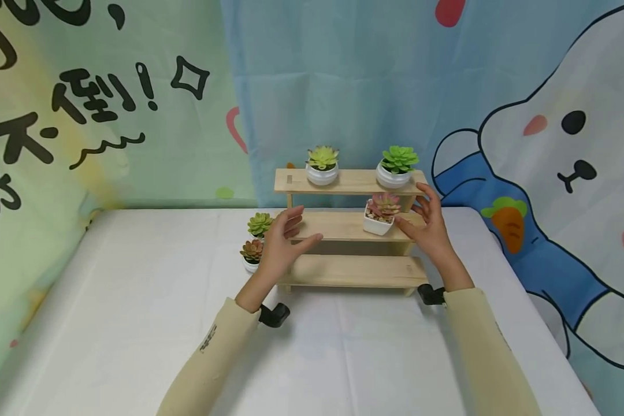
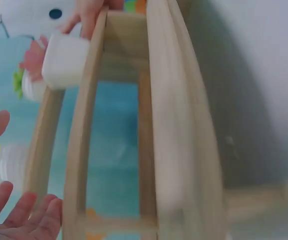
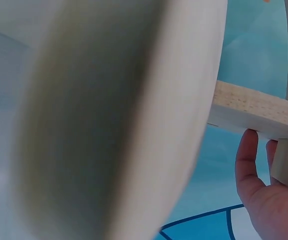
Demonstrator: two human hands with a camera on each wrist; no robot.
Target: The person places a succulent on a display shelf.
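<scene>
Both hands open | L hand (image 1: 281, 242), R hand (image 1: 429, 225) flank pink succulent pot (image 1: 381, 215) (mid shelf)

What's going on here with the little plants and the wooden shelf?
A person is arranging small potted succulents on a three-tier wooden shelf. The right hand is beside a pink succulent in a square white pot on the middle tier, while the open left hand hovers at the shelf's other end. Two more pots stand on top.

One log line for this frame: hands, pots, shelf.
left hand: open, at middle shelf | right hand: open beside square pot | top shelf: two pots | table: two pots
</scene>
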